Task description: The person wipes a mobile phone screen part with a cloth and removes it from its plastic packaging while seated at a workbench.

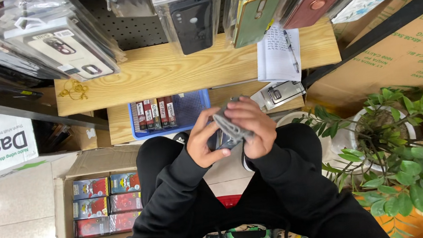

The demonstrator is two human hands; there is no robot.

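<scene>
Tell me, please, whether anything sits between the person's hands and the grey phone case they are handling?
Nothing visible does. Both hands already grip the grey phone case: the left hand holds it from below and the right hand wraps over its top, fingers pressed directly on it. The blue basket lies beyond, not between.

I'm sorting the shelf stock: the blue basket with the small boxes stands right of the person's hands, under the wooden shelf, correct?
Not quite: in the head view the blue basket stands left of the hands, not right. It does sit under the wooden shelf, with small boxes in it.
</scene>
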